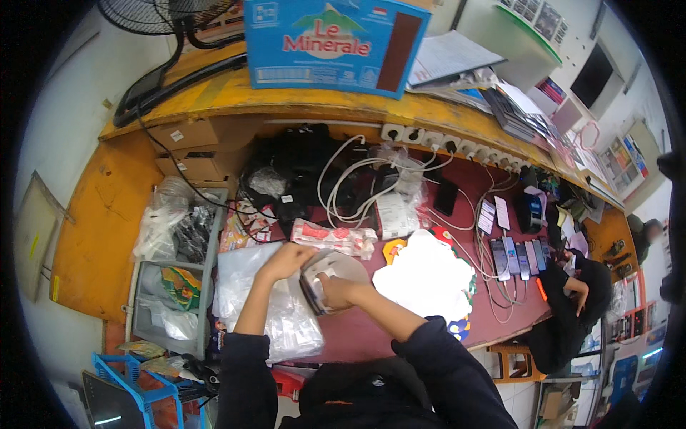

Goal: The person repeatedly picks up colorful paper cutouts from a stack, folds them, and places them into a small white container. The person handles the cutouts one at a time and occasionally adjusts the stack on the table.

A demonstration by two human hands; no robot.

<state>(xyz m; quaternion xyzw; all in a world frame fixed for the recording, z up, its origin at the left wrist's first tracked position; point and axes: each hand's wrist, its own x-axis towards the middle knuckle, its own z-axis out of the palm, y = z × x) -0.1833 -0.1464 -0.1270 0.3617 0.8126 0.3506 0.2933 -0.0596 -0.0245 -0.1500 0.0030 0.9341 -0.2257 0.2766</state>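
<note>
Over the dark red tabletop [357, 343], my right hand [339, 292] grips a wide, round, greyish-beige thing that looks like a roll of packing tape [351, 267]. One side of it looks dark. My left hand [286, 260] is closed at the roll's upper left edge; its fingertips are partly hidden, and what they pinch cannot be made out. Below my left forearm lies a stack of clear plastic bags [293, 330]. Just beyond the roll is a red-and-white plastic-wrapped packet [333, 238]. A pile of white cloud-shaped sheets [423, 279] lies right of my right hand.
Several phones on cables [511, 259] lie at the right, near a person in black [572, 314]. White cables [350, 207] run from a row of sockets [432, 139]. A grey bin [168, 282] with plastic bags stands left. A blue carton [332, 50] sits on the shelf above.
</note>
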